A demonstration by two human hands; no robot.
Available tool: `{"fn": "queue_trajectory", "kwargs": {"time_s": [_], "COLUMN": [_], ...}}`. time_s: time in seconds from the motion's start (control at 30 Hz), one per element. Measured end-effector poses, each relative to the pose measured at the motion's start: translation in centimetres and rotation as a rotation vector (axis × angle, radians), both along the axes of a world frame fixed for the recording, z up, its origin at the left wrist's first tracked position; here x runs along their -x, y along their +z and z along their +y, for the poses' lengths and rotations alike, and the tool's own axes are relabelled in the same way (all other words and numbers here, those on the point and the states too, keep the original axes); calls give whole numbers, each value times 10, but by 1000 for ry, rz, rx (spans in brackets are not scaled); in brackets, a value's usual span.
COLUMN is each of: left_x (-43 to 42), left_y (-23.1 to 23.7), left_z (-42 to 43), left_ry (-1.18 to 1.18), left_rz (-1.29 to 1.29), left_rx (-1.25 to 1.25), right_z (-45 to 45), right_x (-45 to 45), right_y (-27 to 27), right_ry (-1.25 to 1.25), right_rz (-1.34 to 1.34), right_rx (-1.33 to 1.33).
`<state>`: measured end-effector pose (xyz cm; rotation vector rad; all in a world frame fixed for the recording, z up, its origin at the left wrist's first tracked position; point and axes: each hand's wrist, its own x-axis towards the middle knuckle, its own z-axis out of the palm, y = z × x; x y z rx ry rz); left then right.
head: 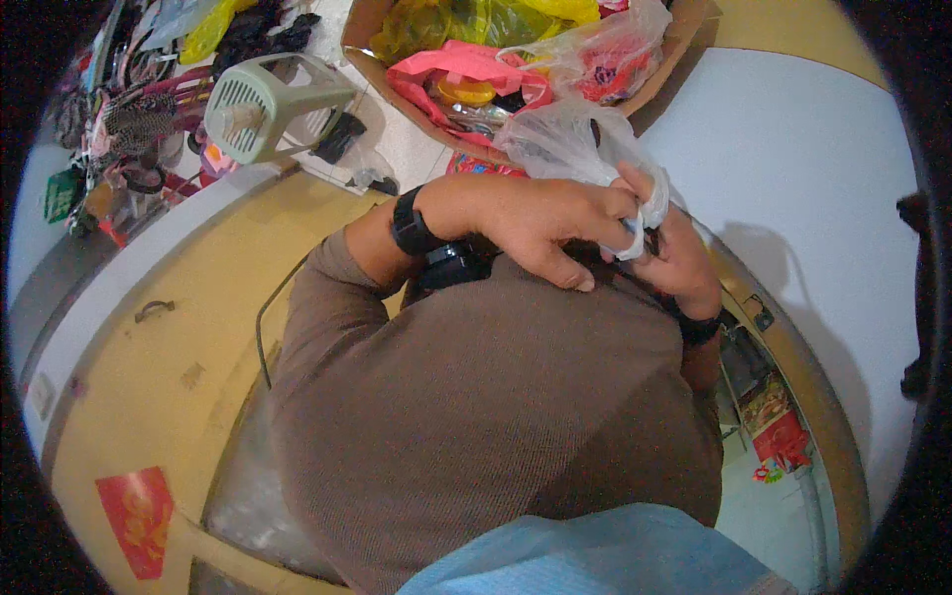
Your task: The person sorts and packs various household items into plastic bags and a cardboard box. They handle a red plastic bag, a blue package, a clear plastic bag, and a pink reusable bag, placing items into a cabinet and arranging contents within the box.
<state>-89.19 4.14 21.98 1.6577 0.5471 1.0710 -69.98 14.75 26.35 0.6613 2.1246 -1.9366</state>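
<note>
A translucent white plastic bag (573, 137) hangs in front of me, its gathered top twisted between my two hands. My left hand (550, 223) reaches across from the left with its back up, its fingers closing on the bag's bunched handle loop and its thumb toward my body. My right hand (677, 256) comes up from the right and grips the same bunched plastic, with one finger raised inside the loop. Parts of the right fingers are hidden behind the left hand and the plastic. The bag's contents cannot be made out.
Beyond the bag stands a cardboard box (439, 137) holding a pink bag (483, 67) and yellow plastic bags (483, 22). A pale green plastic stool (256, 111) lies to the left, near a cluttered heap (141, 119). A white panel (788, 149) is at the right.
</note>
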Motion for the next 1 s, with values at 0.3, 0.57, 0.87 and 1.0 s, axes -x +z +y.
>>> {"fn": "queue_trajectory", "kwargs": {"time_s": [0.3,0.57,0.87,1.0], "left_x": [17,11,1,-15], "left_y": [-37,-129,-95,-75], "left_z": [-19,-34,-19,2], "left_ry": [334,452,382,494], "left_rz": [198,215,388,511], "left_rx": [246,470,389,79], "right_z": [15,8,11,20], "right_x": [-45,-62,-47,-31], "right_y": [-29,-39,-27,-26], "right_ry": [-11,-49,-197,-43], "right_rz": [60,145,330,402], "right_rx": [-103,-13,84,102]}}
